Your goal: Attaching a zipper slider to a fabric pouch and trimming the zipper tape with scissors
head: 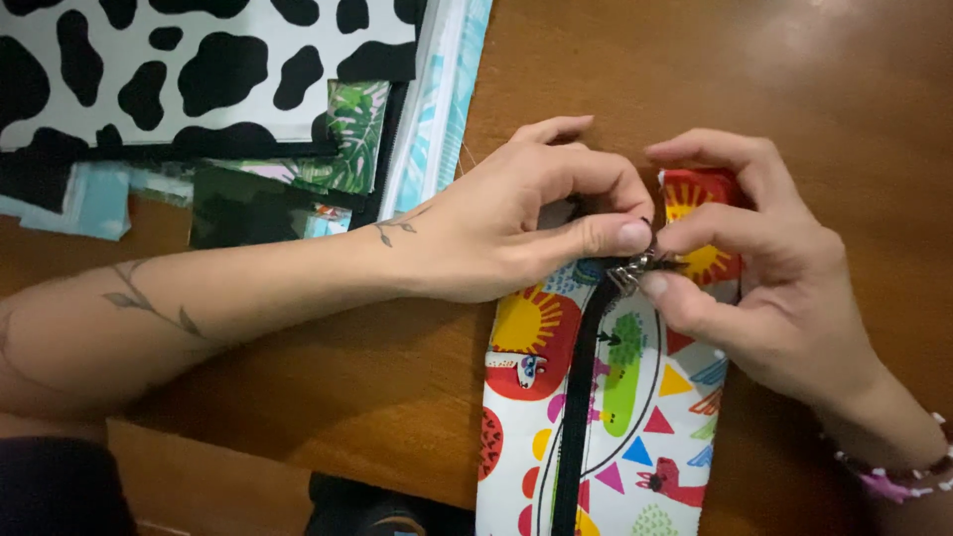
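Fingertips of both hands meet on the metal slider (pixel 629 272) at the pouch's (pixel 606 397) upper end. The left hand (pixel 516 223) pinches it from above with thumb and forefinger; the right hand (pixel 764 268) clamps it and the fabric just beside. Below the pinch the black zipper (pixel 581 397) runs down the pouch. Uneven pull could skew the slider off the teeth, or snag printed fabric beside it.
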